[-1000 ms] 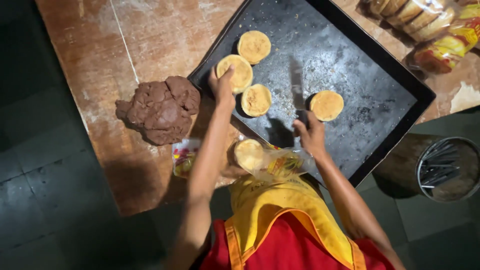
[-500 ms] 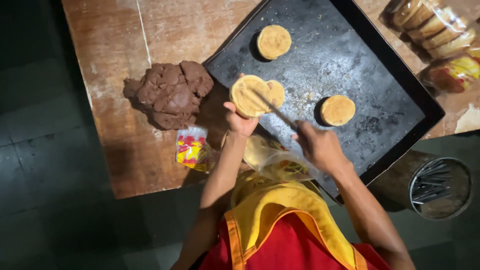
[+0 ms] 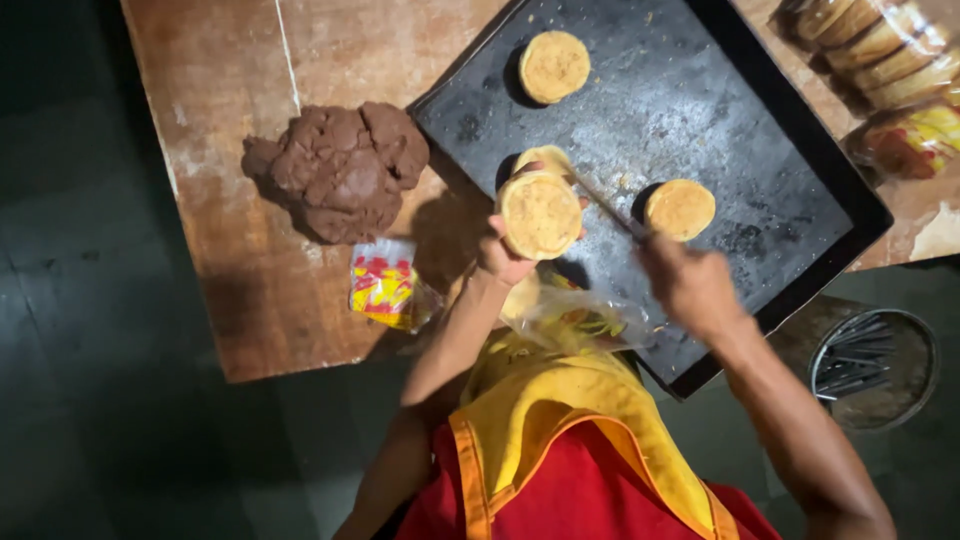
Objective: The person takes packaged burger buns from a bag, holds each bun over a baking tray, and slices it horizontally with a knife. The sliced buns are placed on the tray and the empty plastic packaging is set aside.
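My left hand (image 3: pixel 502 255) holds a round tan bun (image 3: pixel 540 213) up over the near edge of a black baking tray (image 3: pixel 760 170). My right hand (image 3: pixel 688 285) grips a thin knife (image 3: pixel 606 206) whose blade reaches to the bun's right side. A second bun (image 3: pixel 545 160) shows just behind the held one. Two more buns lie on the tray, one at the far side (image 3: pixel 554 66) and one in the middle (image 3: pixel 680 209).
A lump of dark brown dough (image 3: pixel 340 168) sits on the wooden table (image 3: pixel 230 120) left of the tray. A red and yellow packet (image 3: pixel 383 285) lies near the table edge. Bagged buns (image 3: pixel 880 60) are at top right. A round metal container (image 3: pixel 872 368) stands on the floor.
My left hand has lifted a bun off the tray toward me. My right hand has brought the knife to the bun's side.
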